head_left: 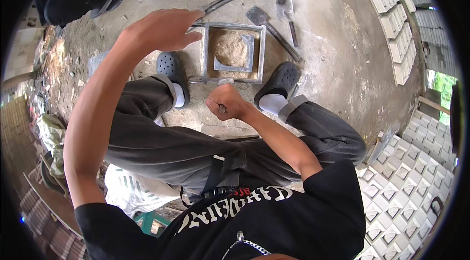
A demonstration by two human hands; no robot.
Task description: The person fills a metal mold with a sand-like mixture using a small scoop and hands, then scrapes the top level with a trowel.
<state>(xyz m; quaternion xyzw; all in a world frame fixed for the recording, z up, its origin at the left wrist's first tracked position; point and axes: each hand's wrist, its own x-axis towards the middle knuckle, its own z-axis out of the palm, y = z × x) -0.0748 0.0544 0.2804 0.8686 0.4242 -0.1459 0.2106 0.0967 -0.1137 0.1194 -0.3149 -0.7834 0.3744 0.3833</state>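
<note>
A square metal mould (262, 56) lies on the floor between my feet. Inside it sits a smaller grey form (248, 54) with a rounded inner edge, filled with pale crumbly material (229, 48). My left hand (169, 28) hovers by the mould's far left corner, fingers stretched out and thumb apart. Just beyond its fingertips lie dark metal bars (223, 2); whether they touch is unclear. My right hand (229, 102) is a fist around a tool handle (222, 108), close to the mould's near side. The tool's working end is mostly hidden by the fist.
Two flat-bladed trowels (267, 24) (285, 7) lie right of the mould. Dark clogs (278, 83) on my feet flank it. White moulded blocks (391, 20) stand in rows at the far right, with patterned blocks (401, 186) stacked nearer. Another person's leg (68, 2) shows at far left.
</note>
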